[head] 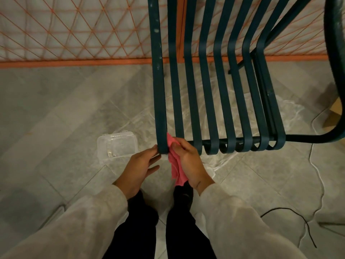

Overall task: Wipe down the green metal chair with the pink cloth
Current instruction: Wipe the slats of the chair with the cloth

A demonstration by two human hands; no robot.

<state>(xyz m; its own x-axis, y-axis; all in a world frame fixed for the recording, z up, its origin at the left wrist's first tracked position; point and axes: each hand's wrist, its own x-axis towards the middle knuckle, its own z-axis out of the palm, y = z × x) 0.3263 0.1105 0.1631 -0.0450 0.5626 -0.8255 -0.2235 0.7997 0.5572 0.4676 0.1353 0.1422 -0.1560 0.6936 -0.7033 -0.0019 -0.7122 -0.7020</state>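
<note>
A green metal chair [220,94] made of curved flat slats fills the upper right of the view, its slat ends curling under at the front edge over a round crossbar. The leftmost slat [158,81] carries pale flecks and scuffs along its length. A pink cloth [176,165] is bunched against the inner side of that slat's curled lower end and hangs down in folds below it.

The right hand [188,159] grips the cloth, its fingers curled closed around the fabric and pressing it to the slat. The left hand [140,165] sits just on the other side of the same slat, fingers loosely spread and only partly bent, its fingertips [155,147] touching the slat's outer edge; it holds nothing. Both arms wear pale long sleeves, above dark trousers.

The chair stands on a grey tiled floor [56,109], with a sheet of clear plastic film [224,161] spread beneath it. A clear plastic container [116,146] lies on the floor just left of the hands. An orange lattice fence [74,34] backed by white sheeting runs along the far side. A black cable [291,215] and a white cord [315,165] trail across the tiles at right.
</note>
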